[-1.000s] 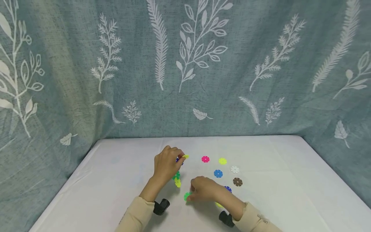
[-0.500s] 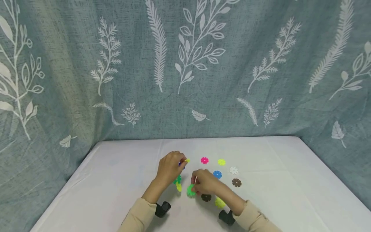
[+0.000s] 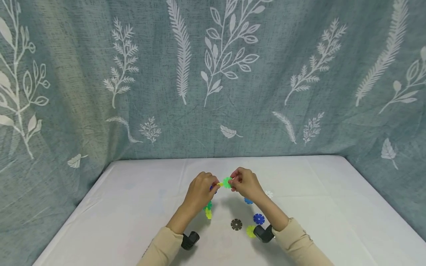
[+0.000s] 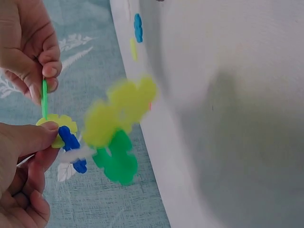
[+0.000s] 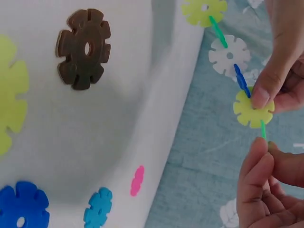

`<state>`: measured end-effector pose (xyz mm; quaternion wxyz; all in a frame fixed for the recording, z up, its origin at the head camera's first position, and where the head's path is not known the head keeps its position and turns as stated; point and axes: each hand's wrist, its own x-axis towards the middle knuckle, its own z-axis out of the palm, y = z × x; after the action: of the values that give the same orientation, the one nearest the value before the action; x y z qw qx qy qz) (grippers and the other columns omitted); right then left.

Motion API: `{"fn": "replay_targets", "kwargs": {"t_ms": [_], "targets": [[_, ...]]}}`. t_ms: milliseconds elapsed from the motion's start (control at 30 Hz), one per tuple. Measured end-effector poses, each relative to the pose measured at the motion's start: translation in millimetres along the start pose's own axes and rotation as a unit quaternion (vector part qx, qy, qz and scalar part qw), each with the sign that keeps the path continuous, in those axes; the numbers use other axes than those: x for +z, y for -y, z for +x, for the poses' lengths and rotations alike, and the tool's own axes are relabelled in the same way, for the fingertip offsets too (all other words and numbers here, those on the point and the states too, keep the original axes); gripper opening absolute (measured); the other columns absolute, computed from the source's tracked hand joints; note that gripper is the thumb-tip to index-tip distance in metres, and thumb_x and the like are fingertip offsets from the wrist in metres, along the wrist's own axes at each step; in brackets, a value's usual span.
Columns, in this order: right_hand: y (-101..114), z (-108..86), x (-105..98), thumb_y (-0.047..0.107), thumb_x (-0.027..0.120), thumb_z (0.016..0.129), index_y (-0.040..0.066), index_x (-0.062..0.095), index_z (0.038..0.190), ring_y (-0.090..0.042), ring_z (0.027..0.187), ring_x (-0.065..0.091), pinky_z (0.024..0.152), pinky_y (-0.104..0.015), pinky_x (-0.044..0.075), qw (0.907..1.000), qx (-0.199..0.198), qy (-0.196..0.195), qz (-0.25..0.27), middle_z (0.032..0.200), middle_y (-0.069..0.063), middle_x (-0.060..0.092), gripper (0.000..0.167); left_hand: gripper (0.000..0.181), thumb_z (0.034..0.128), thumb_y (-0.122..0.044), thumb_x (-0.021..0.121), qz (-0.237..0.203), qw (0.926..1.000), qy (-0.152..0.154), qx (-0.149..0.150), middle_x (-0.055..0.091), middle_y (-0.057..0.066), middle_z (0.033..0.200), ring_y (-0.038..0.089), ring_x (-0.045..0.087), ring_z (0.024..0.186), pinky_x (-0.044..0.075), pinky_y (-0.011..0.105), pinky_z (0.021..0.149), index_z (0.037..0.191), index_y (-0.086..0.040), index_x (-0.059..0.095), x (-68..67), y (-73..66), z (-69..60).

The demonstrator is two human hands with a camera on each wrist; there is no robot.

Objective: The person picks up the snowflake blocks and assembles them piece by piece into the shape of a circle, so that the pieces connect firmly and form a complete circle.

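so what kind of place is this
Likely a staged indoor tabletop recording setup: a teal leaf-print fabric backdrop hangs behind a white-covered table, with black wrist cameras in view.

A curtained-off nook: leaf-print drape (image 3: 266, 88) behind a white table (image 3: 139, 195).

We see left sleeve (image 3: 162, 245) and right sleeve (image 3: 299, 242), both beige, creased; left wrist camera (image 3: 190, 241) and right wrist camera (image 3: 264, 234), both black, stubby, rounded.
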<state>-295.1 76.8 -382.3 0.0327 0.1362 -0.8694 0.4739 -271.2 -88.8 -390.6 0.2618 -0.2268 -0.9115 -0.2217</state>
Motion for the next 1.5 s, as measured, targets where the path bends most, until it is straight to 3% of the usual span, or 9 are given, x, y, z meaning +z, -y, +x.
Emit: {"fn": "replay_targets", "kwargs": {"t_ms": [133,267,433,633,867,1100,1267,1367,1500], "targets": [[-0.5,1.4,-4.3,0.002,0.063,0.083,-0.002,0.060,0.085,-0.017,0.055,0.061,0.051,-0.021,0.046,0.9996,-0.009,0.026,0.001,0.063,-0.007,0.062,0.006,0.008,0.0720,-0.010,0.076,0.004,0.9999,-0.009,0.007,0.060,-0.002,0.066,0.011,0.049,0.063,0.043,0.020,0.056,0.071,-0.008,0.068,0.5,-1.6,0.1],[0.1,4.2,-9.4,0.002,0.062,0.083,-0.003,0.062,0.083,-0.020,0.056,0.061,0.049,-0.021,0.044,0.9983,-0.020,0.055,-0.007,0.065,-0.009,0.063,0.005,0.009,0.0685,-0.009,0.078,0.013,0.9987,-0.028,0.040,0.062,-0.002,0.066,0.011,0.050,0.062,0.043,0.019,0.056,0.070,-0.008,0.069,2.6,-4.8,-0.8],[4.5,4.2,-8.7,-0.002,0.063,0.080,-0.003,0.062,0.076,-0.019,0.052,0.060,0.048,-0.021,0.045,0.9986,-0.008,0.051,-0.013,0.063,-0.009,0.062,0.004,0.010,0.0673,-0.008,0.078,0.028,0.9959,-0.057,0.064,0.061,0.000,0.064,0.011,0.051,0.060,0.043,0.019,0.054,0.069,-0.007,0.069,9.3,-9.6,-4.2],[1.8,1.6,-5.0,-0.002,0.062,0.080,-0.003,0.063,0.076,-0.020,0.052,0.061,0.049,-0.025,0.049,0.9976,-0.018,0.066,-0.013,0.064,-0.009,0.063,0.004,0.009,0.0676,-0.009,0.078,0.022,0.9975,-0.055,0.037,0.060,-0.001,0.063,0.010,0.049,0.057,0.041,0.017,0.052,0.069,-0.007,0.069,16.0,-10.6,-12.3],[-6.9,7.8,-9.3,0.003,0.062,0.084,-0.004,0.063,0.089,-0.024,0.058,0.063,0.054,-0.029,0.050,0.9973,-0.012,0.068,0.025,0.065,-0.009,0.064,0.009,0.014,0.0671,-0.016,0.079,0.019,0.9990,-0.038,0.012,0.062,0.000,0.066,0.011,0.049,0.061,0.041,0.019,0.055,0.072,-0.008,0.068,12.2,-10.8,-8.1],[-4.8,9.3,-7.0,0.003,0.064,0.083,-0.004,0.055,0.098,-0.023,0.058,0.063,0.054,-0.029,0.050,0.9976,-0.006,0.060,0.035,0.067,-0.009,0.065,0.019,0.045,0.0612,-0.026,0.083,0.066,0.9968,-0.034,0.029,0.065,0.003,0.087,0.017,0.055,0.077,0.045,0.028,0.067,0.100,-0.007,0.069,11.0,-11.8,-4.8],[-4.4,6.3,-5.8,0.003,0.062,0.085,-0.006,0.052,0.103,-0.026,0.062,0.065,0.062,-0.037,0.054,0.9949,-0.016,0.088,0.046,0.072,-0.014,0.067,0.022,0.039,0.0621,-0.024,0.082,0.064,0.9963,-0.035,0.045,0.067,0.000,0.085,0.015,0.054,0.076,0.043,0.028,0.067,0.096,-0.010,0.070,13.3,-12.1,-4.8],[-5.9,0.0,-10.0,0.003,0.060,0.086,-0.007,0.056,0.103,-0.025,0.064,0.065,0.061,-0.033,0.054,0.9944,-0.025,0.102,0.014,0.076,-0.015,0.067,0.020,0.036,0.0609,-0.025,0.083,0.077,0.9952,-0.044,0.041,0.066,-0.001,0.082,0.015,0.054,0.074,0.041,0.027,0.065,0.091,-0.012,0.070,14.3,-10.5,-7.1],[-7.2,-22.4,-13.9,0.009,0.066,0.082,-0.005,0.063,0.092,-0.021,0.067,0.060,0.061,-0.030,0.050,0.9796,-0.029,0.149,-0.132,0.076,-0.012,0.064,0.017,0.036,0.0600,-0.025,0.084,0.085,0.9944,-0.057,0.026,0.066,0.000,0.081,0.016,0.054,0.073,0.040,0.027,0.064,0.091,-0.012,0.070,13.5,-6.4,-8.8]]}}
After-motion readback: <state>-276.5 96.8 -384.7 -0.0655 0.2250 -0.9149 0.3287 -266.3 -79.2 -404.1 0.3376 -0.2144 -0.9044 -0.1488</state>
